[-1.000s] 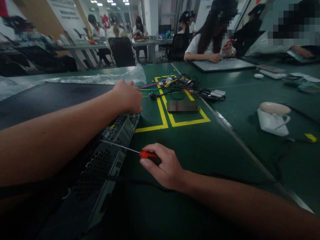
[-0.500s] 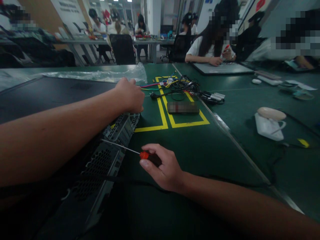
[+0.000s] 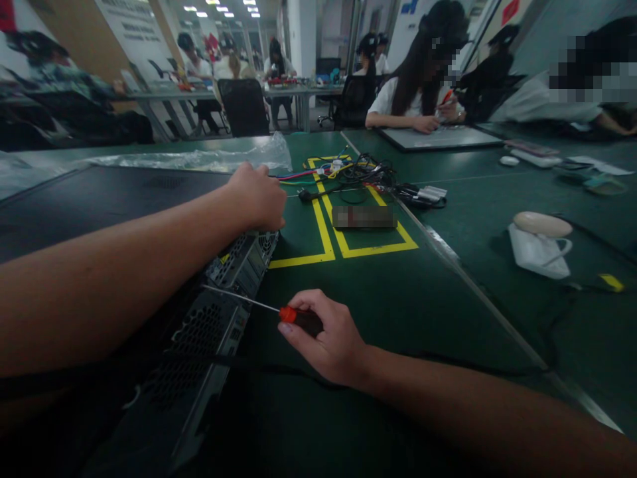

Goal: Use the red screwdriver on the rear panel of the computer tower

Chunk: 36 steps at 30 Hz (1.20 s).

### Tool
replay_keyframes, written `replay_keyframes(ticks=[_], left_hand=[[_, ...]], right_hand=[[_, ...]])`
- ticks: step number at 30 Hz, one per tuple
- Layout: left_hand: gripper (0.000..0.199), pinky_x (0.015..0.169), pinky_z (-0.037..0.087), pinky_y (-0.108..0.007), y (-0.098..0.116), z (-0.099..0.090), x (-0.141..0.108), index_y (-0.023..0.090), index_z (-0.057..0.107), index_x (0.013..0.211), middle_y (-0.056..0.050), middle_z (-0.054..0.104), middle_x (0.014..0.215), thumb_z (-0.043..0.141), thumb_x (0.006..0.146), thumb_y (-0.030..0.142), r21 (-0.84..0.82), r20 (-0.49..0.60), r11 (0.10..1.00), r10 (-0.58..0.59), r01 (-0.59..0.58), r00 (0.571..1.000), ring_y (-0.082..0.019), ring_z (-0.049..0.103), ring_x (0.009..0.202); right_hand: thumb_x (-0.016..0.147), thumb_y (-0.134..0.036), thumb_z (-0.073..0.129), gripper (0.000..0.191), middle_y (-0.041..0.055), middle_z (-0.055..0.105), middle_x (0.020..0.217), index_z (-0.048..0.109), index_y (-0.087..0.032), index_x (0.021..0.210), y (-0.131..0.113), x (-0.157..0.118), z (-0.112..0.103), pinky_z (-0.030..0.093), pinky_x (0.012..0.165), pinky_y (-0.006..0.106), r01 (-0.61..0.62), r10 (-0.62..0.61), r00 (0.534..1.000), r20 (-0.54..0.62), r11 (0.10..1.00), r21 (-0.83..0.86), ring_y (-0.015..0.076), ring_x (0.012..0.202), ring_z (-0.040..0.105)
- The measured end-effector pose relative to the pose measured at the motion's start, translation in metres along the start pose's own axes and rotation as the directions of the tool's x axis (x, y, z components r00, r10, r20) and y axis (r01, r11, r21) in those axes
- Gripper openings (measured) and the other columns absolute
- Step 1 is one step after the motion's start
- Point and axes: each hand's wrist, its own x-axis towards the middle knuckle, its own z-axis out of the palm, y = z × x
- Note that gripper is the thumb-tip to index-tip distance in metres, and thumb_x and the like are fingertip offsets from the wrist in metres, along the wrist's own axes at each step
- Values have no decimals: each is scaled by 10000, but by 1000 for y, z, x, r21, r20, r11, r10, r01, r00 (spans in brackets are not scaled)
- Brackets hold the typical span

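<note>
A dark computer case (image 3: 199, 332) lies on the left side of the table, its perforated metal rear panel facing right. My left hand (image 3: 259, 196) rests at the case's far corner with bent fingers gripping its edge; the fingertips are hidden. In my right hand (image 3: 331, 335), closed around the handle, is a screwdriver (image 3: 301, 320) with a red collar and dark grip. Its thin shaft points left across the rear panel. The tip meets the case near its upper edge, but the exact spot is too dark to make out.
Beyond the case lie clear plastic wrap (image 3: 269, 153) and a tangle of cables (image 3: 368, 171). A blurred-out dark block (image 3: 365, 218) sits inside yellow tape (image 3: 381, 251). A white cup (image 3: 540, 252) stands at right. Across the table, a person (image 3: 418, 86) works at a flat panel (image 3: 440, 137).
The camera view has tilted slightly, so the scene sits a little lower. Both hands keep the same hold, with the screwdriver almost in the same position.
</note>
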Motion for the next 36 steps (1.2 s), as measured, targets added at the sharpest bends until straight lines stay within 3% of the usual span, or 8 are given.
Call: replay_keyframes(ticks=[7,23,36], left_hand=[[509,1002,402,-542,1,-1,-1,213,737,1207,-159,669,1310,529,831,485,1,-16,1000,-14,14,1000,-404,502,1258],[562,919,462,-515,2,-3,-4,165,734,1193,-192,671,1293,418,877,506,121,-18,992,29,-27,999,-394,543,1211],[568,943,447,-522,1,-3,-3,154,723,1212,-195,659,1322,445,861,503,102,-13,995,14,-12,1000,-397,532,1224]], right_hand=[[919,-263,669,165,4,652,851,583,-197,1043,0,0,-1,512,664,263,-12,12,1000,-3,1000,9,130,680,593],[924,-281,659,163,5,649,835,588,-194,1041,0,0,-1,489,627,260,-5,5,1000,3,1000,23,128,651,569],[935,-286,643,150,0,640,828,584,-201,1043,0,-1,0,492,632,264,-17,17,1000,8,999,32,129,649,567]])
